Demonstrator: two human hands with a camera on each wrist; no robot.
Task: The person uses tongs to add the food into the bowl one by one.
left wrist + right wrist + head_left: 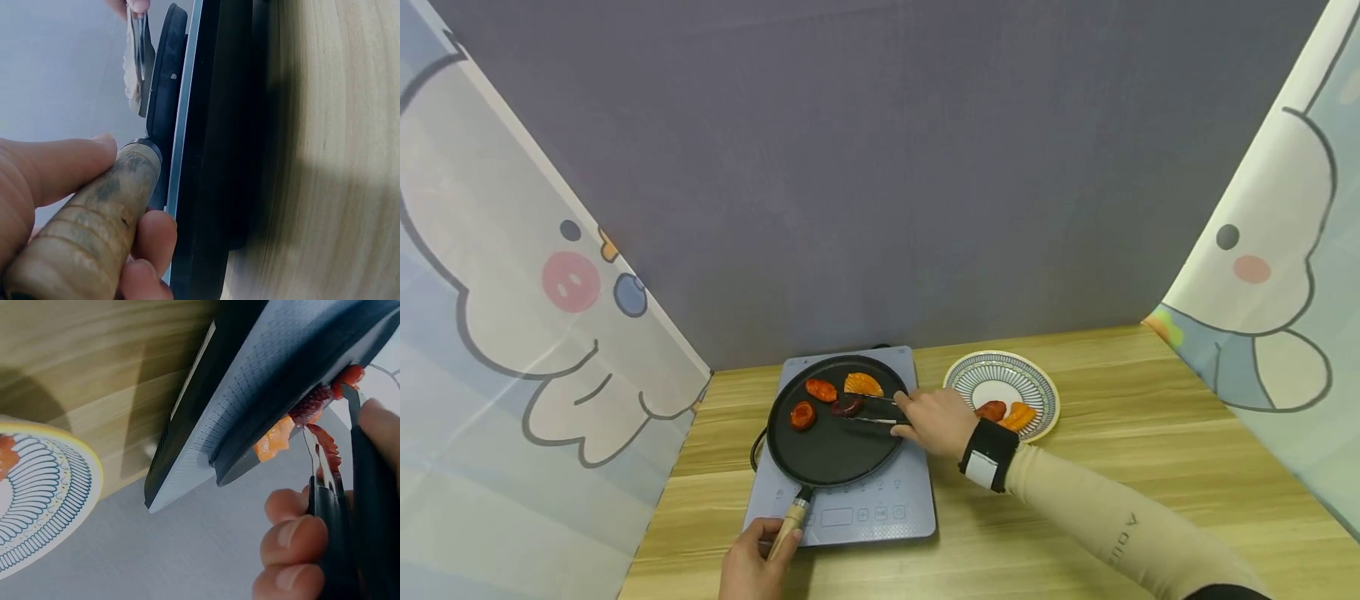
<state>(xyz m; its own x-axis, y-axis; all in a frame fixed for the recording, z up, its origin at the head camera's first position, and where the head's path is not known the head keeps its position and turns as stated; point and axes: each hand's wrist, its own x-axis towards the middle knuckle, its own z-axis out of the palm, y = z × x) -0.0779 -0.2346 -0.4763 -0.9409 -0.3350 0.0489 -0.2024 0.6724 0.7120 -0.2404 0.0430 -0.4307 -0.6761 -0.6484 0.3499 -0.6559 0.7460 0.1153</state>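
A round black frying pan (842, 462) sits on a grey induction cooktop (917, 508). My left hand (756, 562) grips its wooden handle (87, 231), thumb along one side. In my right hand (942, 419) are metal tongs with black grips (328, 519). Their tips straddle a dark red, bumpy food piece (310, 406) in the pan; I cannot tell whether they squeeze it. Around it in the pan lie an orange fan-shaped piece (863, 384), a red oblong piece (821, 390) and a round red piece (802, 416).
Right of the cooktop, a patterned plate (970, 367) holds a red piece (992, 411) and an orange piece (1018, 416), partly behind my right hand. A black cord (755, 451) shows at the cooktop's left. A grey partition (880, 208) stands behind the wooden table (1112, 400).
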